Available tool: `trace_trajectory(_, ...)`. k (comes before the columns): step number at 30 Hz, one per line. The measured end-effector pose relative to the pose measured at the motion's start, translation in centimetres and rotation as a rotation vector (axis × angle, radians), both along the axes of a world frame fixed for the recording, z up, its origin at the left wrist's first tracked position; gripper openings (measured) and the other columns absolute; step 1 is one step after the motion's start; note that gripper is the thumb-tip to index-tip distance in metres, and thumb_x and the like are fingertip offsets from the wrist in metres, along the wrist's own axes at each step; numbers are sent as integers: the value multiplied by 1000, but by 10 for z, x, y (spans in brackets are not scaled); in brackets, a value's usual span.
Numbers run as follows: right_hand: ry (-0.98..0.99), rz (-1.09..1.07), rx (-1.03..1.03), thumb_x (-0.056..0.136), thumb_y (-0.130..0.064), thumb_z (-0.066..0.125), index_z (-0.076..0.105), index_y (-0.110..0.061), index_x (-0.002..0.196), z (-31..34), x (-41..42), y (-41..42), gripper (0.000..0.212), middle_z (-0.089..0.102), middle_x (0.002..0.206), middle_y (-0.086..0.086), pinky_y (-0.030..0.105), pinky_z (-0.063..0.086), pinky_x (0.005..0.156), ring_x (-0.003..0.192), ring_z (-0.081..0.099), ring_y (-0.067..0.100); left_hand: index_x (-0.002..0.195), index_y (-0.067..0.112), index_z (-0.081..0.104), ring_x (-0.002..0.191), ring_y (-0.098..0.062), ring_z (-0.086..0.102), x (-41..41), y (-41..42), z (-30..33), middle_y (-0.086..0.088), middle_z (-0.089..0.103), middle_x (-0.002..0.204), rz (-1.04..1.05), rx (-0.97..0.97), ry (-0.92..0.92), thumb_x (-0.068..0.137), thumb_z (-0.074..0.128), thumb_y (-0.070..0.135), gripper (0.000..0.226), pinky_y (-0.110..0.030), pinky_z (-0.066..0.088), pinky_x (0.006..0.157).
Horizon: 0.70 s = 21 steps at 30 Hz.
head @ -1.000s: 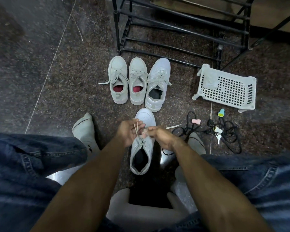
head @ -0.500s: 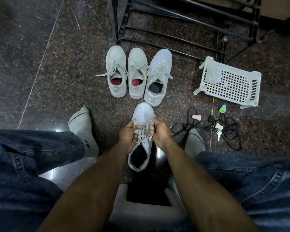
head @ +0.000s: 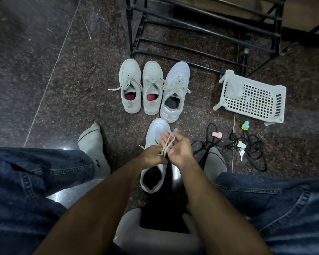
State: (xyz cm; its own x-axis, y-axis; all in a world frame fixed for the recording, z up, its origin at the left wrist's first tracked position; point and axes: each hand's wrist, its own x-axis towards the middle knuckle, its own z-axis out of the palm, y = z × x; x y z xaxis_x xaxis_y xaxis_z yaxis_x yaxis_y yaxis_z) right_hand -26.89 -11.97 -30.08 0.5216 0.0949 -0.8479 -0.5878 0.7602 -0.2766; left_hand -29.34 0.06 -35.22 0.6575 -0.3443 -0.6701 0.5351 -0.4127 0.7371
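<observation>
A white sneaker (head: 157, 128) stands on the floor between my socked feet, toe pointing away from me. Both hands hover above its tongue. My left hand (head: 151, 157) pinches the lower end of the pale shoelace (head: 166, 146), fingers curled. My right hand (head: 180, 149) is turned palm up, its fingers spread and fairly straight. Two or three strands of the lace run across those fingers. The sneaker's dark opening (head: 152, 179) shows just below my hands.
Three more white sneakers (head: 151, 89) stand in a row ahead, before a black metal rack (head: 191, 32). At the right lie a white perforated plastic basket (head: 252, 99) on its side and tangled black cords (head: 250, 148) with small plugs. A grey stool edge (head: 155, 236) is under me.
My right hand has turned palm up and lifted, drawing lace strands up over its fingers. My left hand has shifted toward the middle of the shoe, still on the lace. The camera tilted slightly.
</observation>
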Motion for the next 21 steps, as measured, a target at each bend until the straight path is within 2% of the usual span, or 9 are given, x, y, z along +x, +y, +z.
trace_trajectory(2,-69,47,-29,101,-13,45,59,0,107,2,4,-1,20,66,109,13,37,43,103,113,58,24,71,13,70,61,-6,59,-1,-1,5,3,66,63,118,-54,73,70,72,15,3,-22,47,66)
trace_trajectory(4,-156,217,-233,99,-3,43,61,0,115,3,8,-1,24,67,113,9,34,46,100,109,60,19,72,10,67,43,-2,51,2,-2,9,3,64,54,212,2,146,88,61,11,17,-16,38,46)
trace_trajectory(6,-213,492,-526,93,7,45,65,-2,111,3,5,-1,29,68,103,8,23,54,75,89,64,17,77,10,67,40,-6,46,4,0,9,-2,66,61,250,25,204,96,52,18,26,-17,29,38)
trace_trajectory(8,-247,726,-681,90,11,47,66,2,107,-1,-5,-1,26,66,91,10,19,50,55,68,60,15,80,7,66,41,-11,48,7,3,7,-7,67,65,294,-3,229,98,49,18,27,-17,29,38)
trace_trajectory(9,-265,789,-704,91,11,49,65,6,106,-5,-10,-1,23,65,90,11,20,51,55,66,58,16,81,5,65,41,-12,50,8,5,7,-9,67,64,319,-11,236,98,48,17,27,-18,30,37)
trace_trajectory(11,-285,801,-723,91,11,53,65,9,103,-13,-18,-3,17,66,88,12,31,56,70,70,61,19,81,4,64,39,-14,53,7,6,9,-9,67,59,386,-30,254,98,49,15,25,-18,34,37)
trace_trajectory(13,-318,824,-738,88,14,56,66,4,91,-19,-23,-7,14,66,80,7,35,56,76,70,64,18,79,5,64,38,-14,54,7,6,10,-6,65,52,447,-43,276,97,52,14,24,-18,39,37)
trace_trajectory(17,-324,932,-884,78,6,71,66,-12,65,-23,-24,-17,23,65,65,2,32,55,63,62,62,20,75,0,63,36,-15,51,7,6,12,-13,63,58,527,-63,327,92,55,7,20,-19,41,37)
trace_trajectory(21,-182,1119,-700,83,9,53,65,-6,80,-11,-22,-33,20,57,58,8,28,54,50,45,51,14,73,-1,66,41,-18,48,6,10,15,-13,55,65,564,-36,277,81,65,0,8,-20,39,38)
